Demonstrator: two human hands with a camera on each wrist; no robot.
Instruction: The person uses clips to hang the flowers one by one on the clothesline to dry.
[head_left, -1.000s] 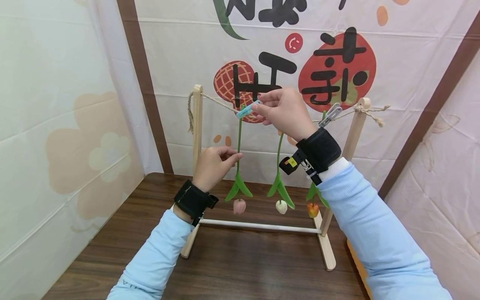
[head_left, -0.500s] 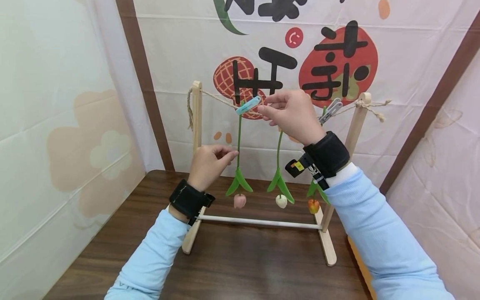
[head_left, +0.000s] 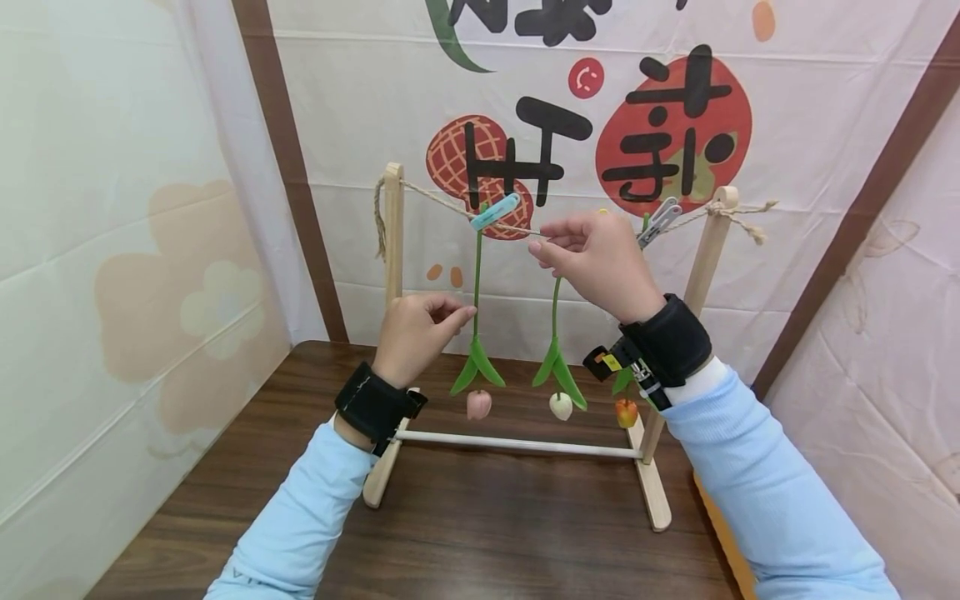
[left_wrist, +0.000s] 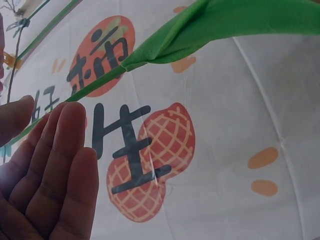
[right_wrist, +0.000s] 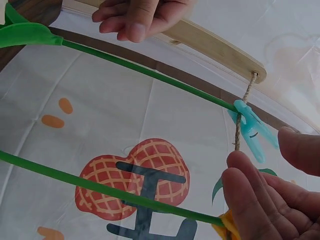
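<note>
Upside-down, pink tulip (head_left: 478, 404) hangs clipped.

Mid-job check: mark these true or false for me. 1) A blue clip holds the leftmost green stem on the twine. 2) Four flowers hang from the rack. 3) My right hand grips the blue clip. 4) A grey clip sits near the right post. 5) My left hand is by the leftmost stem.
1) True: the blue plastic clip pins the leftmost green stem to the twine line.
2) False: three hang, pink, white and orange.
3) False: the right hand is beside it, at the twine.
4) True: the grey clip sits there.
5) True: the left hand is at that stem.
</note>
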